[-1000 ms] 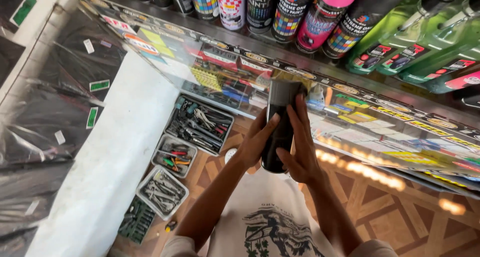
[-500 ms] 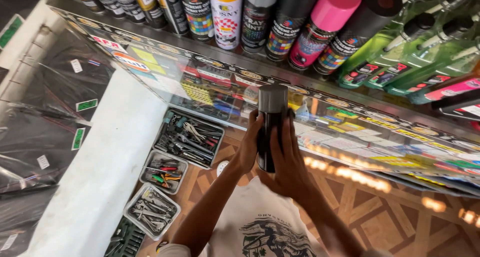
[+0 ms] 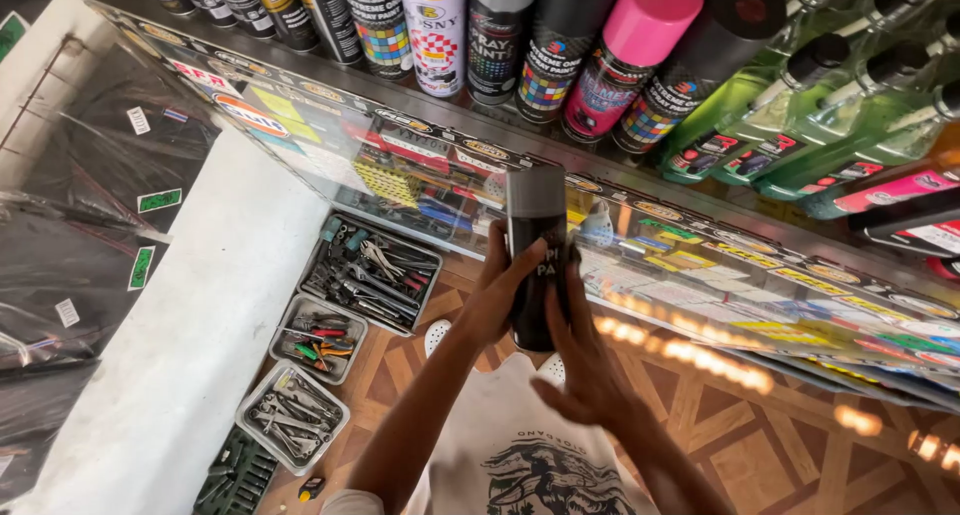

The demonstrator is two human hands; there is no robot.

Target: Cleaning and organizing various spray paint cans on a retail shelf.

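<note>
Hands meet around a black spray can [image 3: 535, 260] with a dull grey cap, held upright in front of the chest, below the glass counter [image 3: 700, 275]. The left hand [image 3: 497, 295] wraps its fingers around the can's side; the right hand [image 3: 585, 370] lies open against the lower body, fingers spread, not gripping. The can is a smooth, glossy cylinder. Below, metal trays of tools [image 3: 365, 272] sit on a patterned wooden floor [image 3: 800, 425]. Beyond, a shelf edge plastered with stickers carries a row of spray cans [image 3: 520, 35] and green bottles [image 3: 800, 125]. Compared with half a second ago, the can stands higher and the right palm has slipped lower.
</note>
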